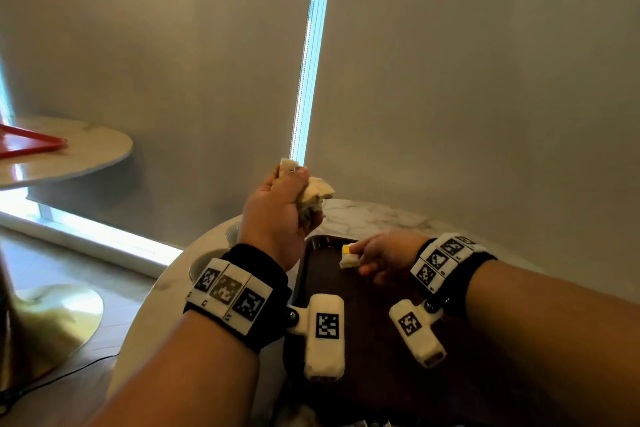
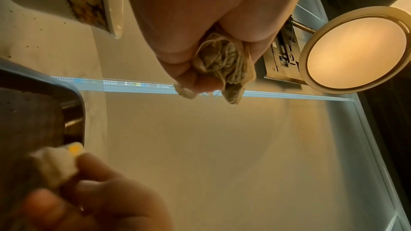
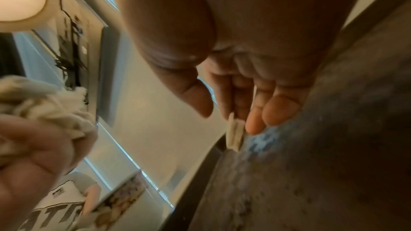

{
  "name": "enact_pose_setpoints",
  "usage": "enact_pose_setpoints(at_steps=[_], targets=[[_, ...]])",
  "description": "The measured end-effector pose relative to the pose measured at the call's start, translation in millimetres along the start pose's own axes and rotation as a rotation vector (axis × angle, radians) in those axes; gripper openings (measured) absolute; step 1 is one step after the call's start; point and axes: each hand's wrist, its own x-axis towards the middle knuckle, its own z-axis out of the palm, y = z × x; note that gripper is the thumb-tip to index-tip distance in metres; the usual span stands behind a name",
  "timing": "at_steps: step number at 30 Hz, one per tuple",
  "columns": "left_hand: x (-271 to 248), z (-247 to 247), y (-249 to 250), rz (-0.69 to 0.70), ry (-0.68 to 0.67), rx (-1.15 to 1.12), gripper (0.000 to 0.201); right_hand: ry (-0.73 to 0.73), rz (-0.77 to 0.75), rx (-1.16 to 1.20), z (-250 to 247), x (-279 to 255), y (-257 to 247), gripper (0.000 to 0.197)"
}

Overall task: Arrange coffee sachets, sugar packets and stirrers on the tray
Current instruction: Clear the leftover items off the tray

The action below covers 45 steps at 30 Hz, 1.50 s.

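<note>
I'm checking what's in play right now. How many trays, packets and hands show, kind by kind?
Trays: 2, a dark tray and a red tray.
Packet loads in hand: 2, a bunched handful and a small packet.
Hands: 2, left hand and right hand.
Total: 6.

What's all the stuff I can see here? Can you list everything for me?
Tray: one, dark brown, on the near table under the hands.
Near table: one, pale marbled top.
Bundle of tea-bag-like sachets: count unclear, beige with strings, bunched in the left hand, above the table.
Small packet: one, white with a yellow end, pinched in the right hand just above the tray's far end.
Cups: two pale rims, on the table left of the tray.
Far table: one, pale, round, at left.
Red tray: one, on the far table.
Blinds: grey, behind.
Wrist bands with cameras: two, black and white.
Left hand: raised.
Right hand: low over the tray.
</note>
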Motion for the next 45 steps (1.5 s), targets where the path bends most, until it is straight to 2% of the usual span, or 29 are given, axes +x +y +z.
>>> enact_pose_setpoints(at_steps=[4,8,10,16,21,25,29,31,35,38,41,43,45], targets=[[0,0,0,0.000,0.000,0.014,0.004,-0.090,0.003,-0.129,20,13,-7,0.037],[0,-2,-2,-0.015,0.004,0.038,0.005,-0.086,-0.040,-0.273,28,16,-15,0.053],[-2,-2,-1,-0.021,0.008,0.053,0.006,-0.071,-0.040,-0.256,28,16,-16,0.055],[-3,-1,-3,-0.025,0.005,0.062,0.012,-0.013,-0.041,-0.232,26,15,-11,0.029],[-4,0,-3,-0.036,0.011,0.045,0.015,-0.001,-0.043,-0.338,31,16,-12,0.034],[-3,0,-3,-0.037,0.011,0.055,0.012,-0.059,-0.057,-0.442,32,16,-14,0.037],[-2,-1,-4,-0.047,0.008,0.056,0.011,-0.050,-0.086,-0.421,32,16,-12,0.036],[-2,0,-5,-0.050,0.008,0.057,0.012,-0.061,-0.095,-0.386,31,17,-9,0.035],[-2,2,-8,-0.088,-0.001,0.047,0.018,0.000,-0.122,-0.075,19,18,-7,0.024],[0,4,-10,-0.138,-0.004,0.026,0.024,0.034,-0.231,0.127,3,8,-10,0.015],[-1,5,-13,-0.170,-0.011,-0.014,0.029,-0.014,-0.369,0.412,-5,-16,-20,0.034],[-2,5,-14,-0.195,-0.017,-0.046,0.034,-0.097,-0.462,0.474,-6,-32,-28,0.042],[-3,5,-15,-0.219,-0.023,-0.062,0.039,-0.147,-0.536,0.458,-4,-45,-36,0.038]])
